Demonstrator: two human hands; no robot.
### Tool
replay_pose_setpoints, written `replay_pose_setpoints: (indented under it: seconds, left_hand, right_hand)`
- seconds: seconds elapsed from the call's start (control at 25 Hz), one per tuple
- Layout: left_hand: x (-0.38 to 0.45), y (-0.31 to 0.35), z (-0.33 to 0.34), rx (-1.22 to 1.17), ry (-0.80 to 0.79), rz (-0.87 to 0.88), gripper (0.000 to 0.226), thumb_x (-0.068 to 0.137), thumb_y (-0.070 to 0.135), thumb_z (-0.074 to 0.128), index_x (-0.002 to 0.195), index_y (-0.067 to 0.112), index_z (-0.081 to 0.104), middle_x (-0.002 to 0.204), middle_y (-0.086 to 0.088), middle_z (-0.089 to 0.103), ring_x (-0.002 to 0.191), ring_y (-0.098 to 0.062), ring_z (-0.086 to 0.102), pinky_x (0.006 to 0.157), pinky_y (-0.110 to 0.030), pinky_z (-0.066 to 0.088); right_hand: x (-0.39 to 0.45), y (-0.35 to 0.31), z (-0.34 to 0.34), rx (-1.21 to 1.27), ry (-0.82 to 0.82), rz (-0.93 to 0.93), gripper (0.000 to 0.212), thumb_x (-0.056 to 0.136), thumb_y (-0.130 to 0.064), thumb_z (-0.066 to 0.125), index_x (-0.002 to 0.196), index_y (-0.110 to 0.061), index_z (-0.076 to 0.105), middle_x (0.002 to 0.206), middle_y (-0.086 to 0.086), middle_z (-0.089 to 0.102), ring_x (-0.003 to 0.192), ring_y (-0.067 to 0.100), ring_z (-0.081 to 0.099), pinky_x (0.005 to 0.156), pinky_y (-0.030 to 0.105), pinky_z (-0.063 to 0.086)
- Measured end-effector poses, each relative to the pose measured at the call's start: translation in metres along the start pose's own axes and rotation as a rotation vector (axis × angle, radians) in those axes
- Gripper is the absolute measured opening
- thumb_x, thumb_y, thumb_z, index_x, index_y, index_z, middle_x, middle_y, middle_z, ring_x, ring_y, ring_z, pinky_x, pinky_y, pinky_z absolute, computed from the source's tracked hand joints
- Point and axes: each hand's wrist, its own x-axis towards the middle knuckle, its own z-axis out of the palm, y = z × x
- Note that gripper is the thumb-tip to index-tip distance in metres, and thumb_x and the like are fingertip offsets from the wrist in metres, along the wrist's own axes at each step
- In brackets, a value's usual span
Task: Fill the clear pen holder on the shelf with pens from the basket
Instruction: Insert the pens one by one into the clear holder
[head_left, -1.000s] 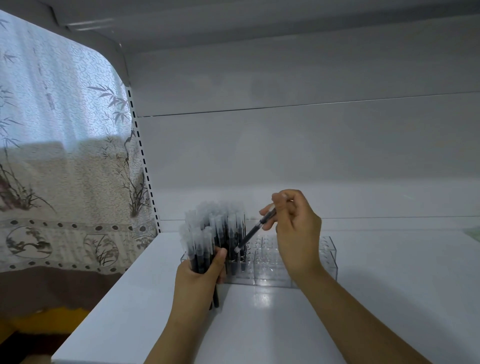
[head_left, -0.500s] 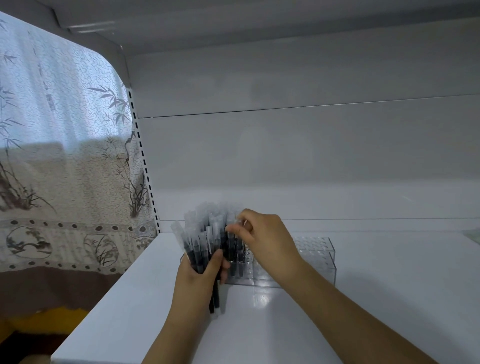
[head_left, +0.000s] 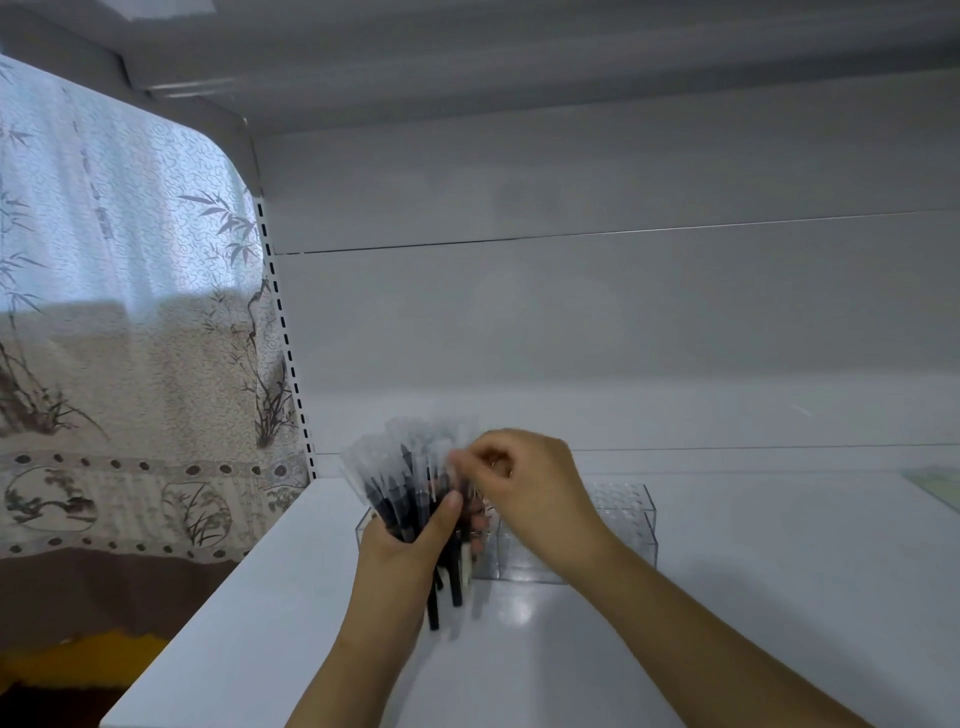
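A clear pen holder (head_left: 621, 519) with a grid of holes stands on the white shelf (head_left: 753, 597). Its left part holds several black pens with frosted caps. My left hand (head_left: 402, 551) grips a bundle of the same pens (head_left: 395, 483) just in front of the holder's left end, their lower ends hanging below my fist. My right hand (head_left: 524, 483) is over the holder, fingertips pinched at the cap of one pen at the bundle's right side. The picture is blurred there, so I cannot tell whether that pen belongs to the bundle or stands in the holder. No basket is in view.
The shelf's back panel rises behind the holder, and another shelf board runs overhead. A slotted upright (head_left: 283, 332) marks the shelf's left end, with a patterned curtain (head_left: 119, 322) beyond it. A pale green thing (head_left: 935, 486) shows at the far right edge.
One second ago my right hand held a single pen tilted over the holder. It has since moved left to the pen caps and now pinches at one. My left hand keeps its bundle.
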Motion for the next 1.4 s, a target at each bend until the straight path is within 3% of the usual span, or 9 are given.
replay_pose_setpoints:
  seconds: [0.08, 0.2, 0.32, 0.48, 0.68, 0.84, 1.08, 1.28, 1.4]
  left_hand:
    - [0.004, 0.004, 0.006, 0.000, 0.019, 0.000, 0.027, 0.084, 0.032, 0.073, 0.105, 0.015, 0.076, 0.093, -0.004, 0.079, 0.091, -0.021, 0.075, 0.083, -0.037, 0.056]
    - [0.003, 0.010, 0.016, -0.074, 0.043, -0.006, 0.012, 0.092, 0.014, 0.067, 0.099, 0.009, 0.075, 0.077, -0.007, 0.075, 0.071, -0.019, 0.071, 0.066, -0.024, 0.057]
    - [0.000, 0.005, 0.021, -0.082, 0.073, -0.014, 0.011, 0.093, 0.010, 0.066, 0.098, 0.008, 0.075, 0.074, -0.009, 0.075, 0.065, -0.017, 0.070, 0.062, -0.021, 0.056]
    - [0.000, -0.006, 0.022, 0.010, 0.051, -0.023, 0.009, 0.093, 0.013, 0.066, 0.092, 0.009, 0.074, 0.078, -0.010, 0.077, 0.067, -0.018, 0.072, 0.069, -0.032, 0.057]
    - [0.001, -0.009, 0.021, 0.051, 0.026, -0.020, 0.016, 0.094, 0.016, 0.065, 0.097, 0.001, 0.070, 0.080, -0.009, 0.078, 0.071, -0.020, 0.074, 0.068, -0.030, 0.058]
    - [0.004, -0.009, 0.021, 0.032, 0.036, -0.029, 0.018, 0.094, 0.016, 0.065, 0.100, -0.001, 0.068, 0.081, -0.013, 0.077, 0.071, -0.023, 0.074, 0.068, -0.032, 0.058]
    - [0.002, -0.009, 0.020, 0.024, 0.032, -0.048, 0.018, 0.092, 0.014, 0.067, 0.102, 0.000, 0.070, 0.083, -0.012, 0.078, 0.074, -0.023, 0.075, 0.073, -0.035, 0.060]
    - [0.001, -0.005, 0.019, 0.020, 0.048, -0.049, 0.015, 0.091, 0.014, 0.069, 0.099, 0.001, 0.072, 0.081, -0.012, 0.078, 0.070, -0.022, 0.074, 0.070, -0.033, 0.059]
    - [0.002, -0.005, 0.019, 0.041, 0.070, -0.041, 0.014, 0.089, 0.018, 0.072, 0.098, 0.008, 0.073, 0.079, -0.011, 0.078, 0.075, -0.027, 0.075, 0.079, -0.043, 0.061]
  right_hand:
    - [0.010, 0.004, -0.010, 0.084, 0.238, 0.002, 0.026, 0.097, -0.031, 0.063, 0.081, -0.012, 0.072, 0.070, -0.003, 0.070, 0.058, 0.004, 0.063, 0.058, 0.013, 0.048]
    - [0.038, 0.025, -0.021, 0.174, 0.478, 0.059, 0.030, 0.101, -0.026, 0.057, 0.080, -0.006, 0.065, 0.068, 0.005, 0.067, 0.053, 0.006, 0.064, 0.053, 0.017, 0.051]
    - [0.058, 0.047, -0.018, 0.103, 0.382, 0.048, 0.026, 0.102, -0.024, 0.055, 0.087, -0.005, 0.062, 0.073, 0.008, 0.067, 0.061, 0.011, 0.069, 0.060, 0.033, 0.061]
    - [0.066, 0.057, -0.006, -0.054, 0.222, -0.007, 0.022, 0.103, -0.025, 0.053, 0.093, -0.006, 0.060, 0.077, 0.003, 0.067, 0.070, 0.012, 0.071, 0.072, 0.042, 0.061]
    - [0.072, 0.066, -0.001, -0.101, 0.117, -0.016, 0.022, 0.103, -0.024, 0.053, 0.090, -0.007, 0.059, 0.079, 0.002, 0.067, 0.073, 0.014, 0.071, 0.075, 0.040, 0.061]
    - [0.074, 0.061, -0.009, -0.106, 0.052, -0.014, 0.022, 0.103, -0.022, 0.054, 0.092, -0.003, 0.061, 0.083, 0.007, 0.068, 0.067, 0.006, 0.068, 0.068, 0.022, 0.060]
    - [0.075, 0.065, -0.008, -0.174, 0.062, -0.055, 0.023, 0.103, -0.023, 0.053, 0.095, -0.004, 0.062, 0.084, 0.006, 0.069, 0.073, 0.015, 0.072, 0.074, 0.036, 0.061]
    - [0.079, 0.069, -0.009, -0.281, 0.018, -0.085, 0.025, 0.103, -0.026, 0.052, 0.092, -0.006, 0.063, 0.082, 0.005, 0.070, 0.071, 0.016, 0.071, 0.074, 0.038, 0.061]
    - [0.074, 0.080, 0.000, -0.405, -0.133, -0.036, 0.025, 0.103, -0.029, 0.053, 0.096, -0.009, 0.066, 0.087, 0.007, 0.073, 0.074, 0.015, 0.069, 0.076, 0.033, 0.056]
